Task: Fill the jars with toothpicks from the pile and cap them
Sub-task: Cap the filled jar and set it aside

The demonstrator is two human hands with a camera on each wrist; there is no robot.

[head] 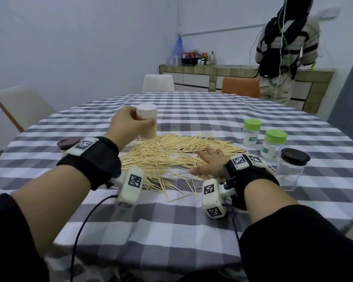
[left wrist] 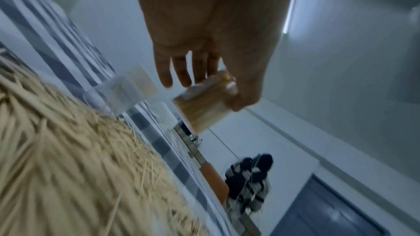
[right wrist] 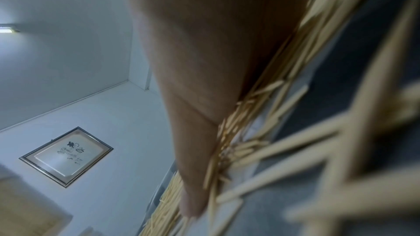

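Note:
My left hand holds a white-capped jar packed with toothpicks, lifted above the far left edge of the toothpick pile. In the left wrist view the fingers and thumb wrap that jar. My right hand lies flat, palm down, on the right part of the pile; its thumb presses on the toothpicks. Two green-capped jars and a dark-capped clear jar stand to the right.
A round table with a grey checked cloth holds everything. Another dark-capped jar shows behind my left wrist. A clear jar with a pale cap stands beyond the pile. Chairs ring the table; a person stands at the back right.

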